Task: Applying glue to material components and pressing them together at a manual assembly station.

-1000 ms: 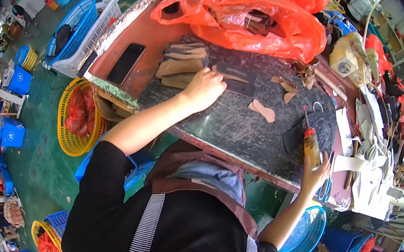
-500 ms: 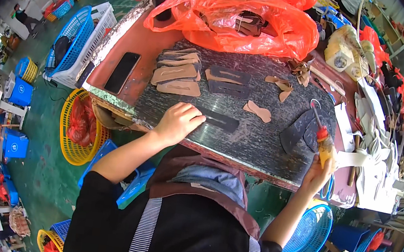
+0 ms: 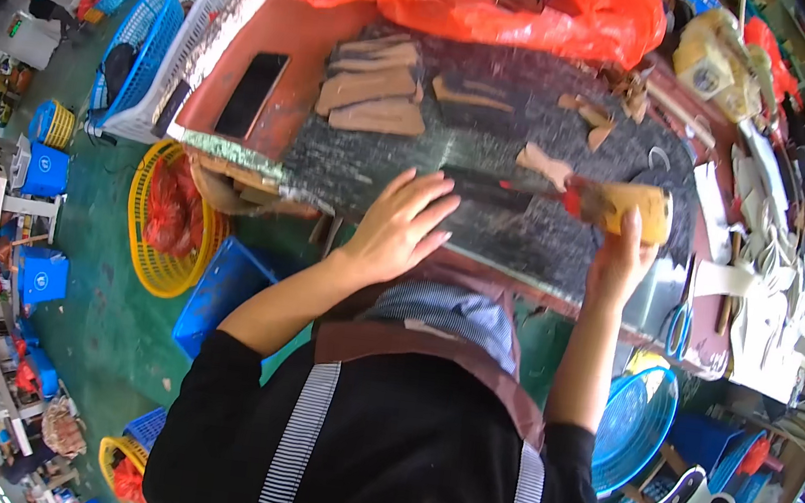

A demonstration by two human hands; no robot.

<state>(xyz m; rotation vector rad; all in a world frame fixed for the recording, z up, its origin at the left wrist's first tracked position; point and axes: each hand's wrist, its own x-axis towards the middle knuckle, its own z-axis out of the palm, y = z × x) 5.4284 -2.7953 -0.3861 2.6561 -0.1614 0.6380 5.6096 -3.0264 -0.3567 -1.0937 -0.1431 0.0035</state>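
Observation:
My right hand (image 3: 620, 263) grips a yellow squeeze bottle (image 3: 640, 212) with a red neck and a thin nozzle, held tilted so the nozzle points left over a dark slotted strip (image 3: 496, 185). At the strip's left end is my left hand (image 3: 397, 229), fingers spread; whether they press on it is hard to tell. Beyond it lies a stack of tan slotted leather pieces (image 3: 371, 97). One more tan piece with a dark one (image 3: 472, 97) lies right of the stack. A small tan bow-shaped piece (image 3: 544, 164) sits just past the nozzle.
Past the dark worktop is a red plastic bag (image 3: 571, 21). A phone (image 3: 253, 94) lies at the left, scissors (image 3: 680, 328) at the right edge, and white sheets (image 3: 765, 326) beyond them. Tan scraps (image 3: 595, 119) lie at the far right. A yellow basket (image 3: 145, 260) stands on the floor.
My right hand has brought the bottle left and tipped it over the dark strip. My left hand has opened its fingers and shifted right. The view has tilted slightly.

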